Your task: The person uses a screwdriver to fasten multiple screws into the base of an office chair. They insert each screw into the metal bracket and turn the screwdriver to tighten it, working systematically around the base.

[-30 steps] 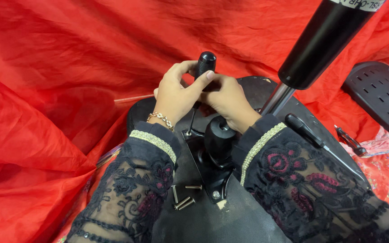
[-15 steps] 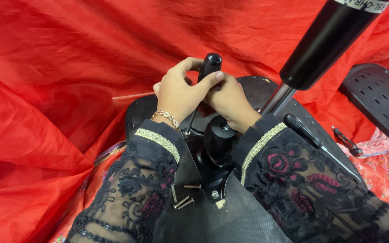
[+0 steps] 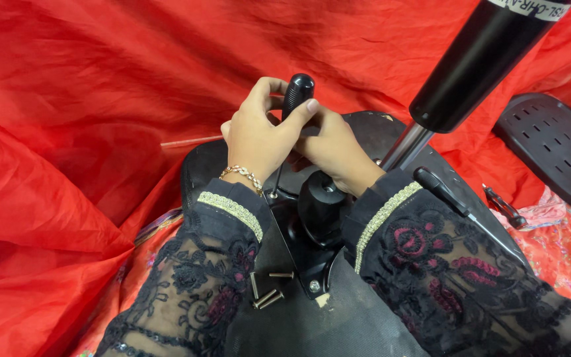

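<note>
My left hand (image 3: 259, 135) grips the black handle of a screwdriver (image 3: 296, 92) near its top, thumb across it. The thin shaft runs down to a screw on the black metal mechanism plate (image 3: 299, 218) under an upturned black chair seat (image 3: 199, 168). My right hand (image 3: 335, 149) lies just right of the handle, fingers curled against it and the left hand. A round black knob (image 3: 322, 198) sits right below both hands. Both wrists wear black lace sleeves with gold trim.
Several loose bolts (image 3: 266, 291) lie on the seat fabric near me. A black gas-lift cylinder (image 3: 477, 66) with a chrome rod rises at the upper right. A black lever (image 3: 441, 188) sticks out to the right. A perforated black plastic panel (image 3: 553, 145) lies far right. Red cloth (image 3: 67, 132) covers the surroundings.
Both hands and the screwdriver have shifted slightly; the left hand's grip has turned a little on the handle. Nothing was let go.
</note>
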